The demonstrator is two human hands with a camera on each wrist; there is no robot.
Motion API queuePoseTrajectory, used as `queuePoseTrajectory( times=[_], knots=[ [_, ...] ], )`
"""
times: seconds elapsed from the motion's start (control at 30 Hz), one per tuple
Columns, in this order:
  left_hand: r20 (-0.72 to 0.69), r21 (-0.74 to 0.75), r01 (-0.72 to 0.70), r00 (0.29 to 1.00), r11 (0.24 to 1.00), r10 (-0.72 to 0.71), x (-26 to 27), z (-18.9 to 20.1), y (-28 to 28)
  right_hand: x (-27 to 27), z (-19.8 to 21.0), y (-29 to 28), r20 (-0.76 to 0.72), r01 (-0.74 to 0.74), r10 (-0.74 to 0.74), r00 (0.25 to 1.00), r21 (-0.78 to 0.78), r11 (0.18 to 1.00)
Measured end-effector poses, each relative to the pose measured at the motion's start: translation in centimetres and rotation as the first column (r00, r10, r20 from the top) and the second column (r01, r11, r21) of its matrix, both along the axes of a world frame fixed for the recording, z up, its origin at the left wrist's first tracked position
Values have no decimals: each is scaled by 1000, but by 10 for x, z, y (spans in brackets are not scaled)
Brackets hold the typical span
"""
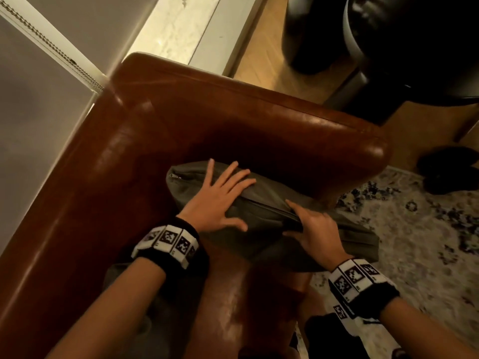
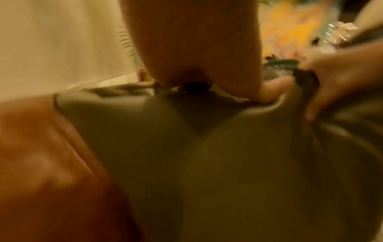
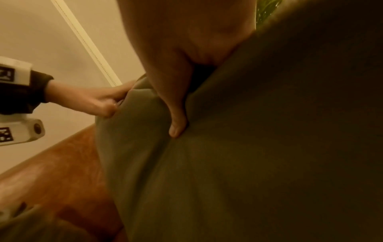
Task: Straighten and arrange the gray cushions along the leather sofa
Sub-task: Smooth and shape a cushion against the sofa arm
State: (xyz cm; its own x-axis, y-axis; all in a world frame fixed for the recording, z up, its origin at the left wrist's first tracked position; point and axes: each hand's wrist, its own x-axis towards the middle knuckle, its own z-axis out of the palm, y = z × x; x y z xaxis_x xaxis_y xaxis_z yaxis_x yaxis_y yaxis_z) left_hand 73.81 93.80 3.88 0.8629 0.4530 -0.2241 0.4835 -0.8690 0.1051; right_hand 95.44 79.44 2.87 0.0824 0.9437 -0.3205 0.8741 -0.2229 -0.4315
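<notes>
Head view: the left hand [image 1: 217,196] lies flat on the cushion [image 1: 259,213], fingers spread and straight, pressing its top near the zip end. The right hand [image 1: 315,229] grips the cushion's seam, fingers curled over the edge, thumb underneath. The cushion stands on edge in the sofa's [image 1: 108,161] corner, along the armrest [image 1: 298,130], its near end overhanging the seat front. Beyond the armrest lies wood floor; a patterned rug [image 1: 420,229] spreads to the right.
</notes>
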Motion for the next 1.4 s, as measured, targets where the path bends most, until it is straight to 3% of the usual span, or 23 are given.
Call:
queuePoseTrajectory(
  times=[0.07, 0.13, 0.3, 0.4, 0.47, 0.57, 0.6, 0.7, 0.8, 0.87, 0.9, 0.97, 1.07, 1.13, 1.2, 1.3, 1.33, 1.37, 1.4],
  knots=[
    [-100, 43, 35, 995, 998, -30, -3, 11, 14, 3, 5, 3, -9, 5, -4, 1000, 124, 992],
    [-99, 46, 9, 995, 999, -4, 5, 14, 20, 6, 8, 6, 25, -16, 11, 1000, 208, 978],
    [-123, -11, -69, 990, 998, 67, 30, 12, 2, 8, -7, 0, 26, -29, 26, 999, 134, 990],
    [-15, 111, -72, 997, 991, 74, 22, 8, 3, 7, -10, -1, 13, 23, -25, 1000, 149, 989],
    [-37, 123, -103, 993, 987, 109, 15, 5, 3, 3, -8, 2, 50, 41, -44, 998, 56, 998],
    [-151, 43, -269, 950, 962, 272, 7, -4, -6, 5, -5, 6, 99, 10, 18, 995, -282, 959],
    [-140, 29, -326, 935, 945, 327, 4, -8, -9, 5, -2, 9, 85, 13, 16, 996, -326, 945],
    [-66, -41, -404, 914, 914, 401, 6, -16, -18, -19, 21, 22, 63, 48, -39, 997, -157, 986],
    [-65, -54, -309, 950, 949, 306, 26, -14, -24, -73, 31, 50, -21, 87, -85, 996, 89, 992],
    [-179, -38, -219, 961, 975, 209, 34, -17, -26, -91, 16, 57, -63, 110, -106, 992, 63, 992],
    [-229, -50, -242, 947, 969, 225, 33, -20, -25, -88, 3, 52, -39, 106, -106, 994, 21, 994],
    [-260, -61, -405, 889, 912, 377, 21, -25, -18, -65, -25, 24, 50, 108, -106, 993, -40, 993],
    [-342, 27, -624, 728, 781, 594, -11, -32, 3, -16, -51, -36, 163, 175, -159, 974, -90, 980],
    [-335, 62, -751, 605, 657, 723, -30, -23, 20, 11, -53, -65, 192, 325, -309, 932, -58, 944],
    [-180, 16, -849, 518, 529, 836, -37, -10, 31, 23, -46, -78, 127, 590, -584, 801, -13, 807],
    [144, -209, -922, 299, 325, 943, -42, -4, 36, 35, -45, -86, -151, 878, -867, 475, 13, 478],
    [159, -307, -916, 220, 260, 963, -44, -7, 37, 37, -46, -87, -238, 921, -900, 364, -49, 386],
    [133, -385, -900, 164, 204, 977, -47, -9, 38, 39, -47, -87, -269, 934, -915, 300, -114, 340],
    [102, -444, -882, 123, 155, 987, -48, -10, 38, 37, -46, -87, -278, 932, -917, 286, -143, 333]
  ],
)
